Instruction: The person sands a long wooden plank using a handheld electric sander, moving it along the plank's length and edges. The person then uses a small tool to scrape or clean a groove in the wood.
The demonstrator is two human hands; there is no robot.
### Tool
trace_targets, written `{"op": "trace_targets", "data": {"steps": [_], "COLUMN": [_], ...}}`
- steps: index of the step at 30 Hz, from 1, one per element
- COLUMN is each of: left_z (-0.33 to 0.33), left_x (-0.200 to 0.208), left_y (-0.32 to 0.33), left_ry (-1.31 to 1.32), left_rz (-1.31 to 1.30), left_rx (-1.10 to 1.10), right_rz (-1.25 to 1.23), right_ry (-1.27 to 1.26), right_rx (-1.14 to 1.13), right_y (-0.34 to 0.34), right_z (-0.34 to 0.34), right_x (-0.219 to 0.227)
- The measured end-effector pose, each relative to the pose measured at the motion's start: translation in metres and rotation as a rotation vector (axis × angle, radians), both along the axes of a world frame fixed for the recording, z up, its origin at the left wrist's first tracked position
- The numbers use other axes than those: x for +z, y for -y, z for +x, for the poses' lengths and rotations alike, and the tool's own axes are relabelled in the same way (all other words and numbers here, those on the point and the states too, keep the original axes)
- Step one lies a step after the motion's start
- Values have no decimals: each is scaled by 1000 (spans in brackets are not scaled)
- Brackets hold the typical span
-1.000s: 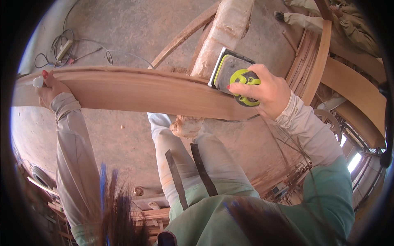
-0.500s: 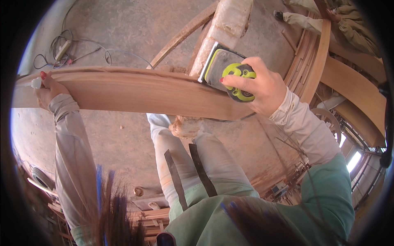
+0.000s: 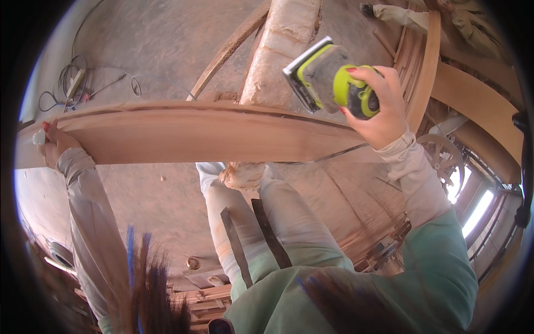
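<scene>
A long, gently curved wooden board (image 3: 211, 138) lies across in front of me, resting over a plastic-wrapped support. Close to the board's left end, my left hand (image 3: 57, 146) is closed around it, with a small whitish piece (image 3: 39, 137) at the fingers. My right hand (image 3: 384, 103) grips a green-and-black electric sander (image 3: 336, 78) by its round top. The sander is tilted, its flat pad turned toward the left, and it hangs above the board without touching it. Part of my left hand's grip is hidden behind the board.
The wrapped support (image 3: 281, 47) runs away from me, beside a slanting wooden strip (image 3: 228, 50). A coiled cable with a power strip (image 3: 75, 83) lies on the floor at far left. Curved boards (image 3: 478, 106) stack at right, where another person's leg (image 3: 403, 15) shows.
My right hand has lifted the sander off the board, moving it up and to the right and tilting it. The left hand still holds the board; the whole view has shifted slightly.
</scene>
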State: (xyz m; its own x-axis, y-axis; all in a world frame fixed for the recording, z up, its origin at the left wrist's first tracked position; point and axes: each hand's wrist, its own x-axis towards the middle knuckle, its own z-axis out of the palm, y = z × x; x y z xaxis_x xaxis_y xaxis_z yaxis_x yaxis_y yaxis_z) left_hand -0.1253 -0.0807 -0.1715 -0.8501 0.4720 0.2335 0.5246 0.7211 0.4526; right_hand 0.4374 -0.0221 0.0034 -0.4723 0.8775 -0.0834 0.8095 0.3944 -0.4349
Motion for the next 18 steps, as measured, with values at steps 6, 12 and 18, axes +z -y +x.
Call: {"op": "trace_targets", "data": {"steps": [6, 12, 18], "left_z": [-12, -2, 7], "left_x": [1, 10, 20], "left_y": [8, 7, 5], "left_ry": [-45, -15, 31], "left_rz": [-21, 39, 12], "left_rx": [-18, -18, -13], "right_rz": [109, 114, 82], "right_ry": [60, 56, 76], "right_rx": [-203, -409, -428], "right_y": [23, 44, 53], "right_z": [39, 64, 71], "right_x": [8, 6, 0]}}
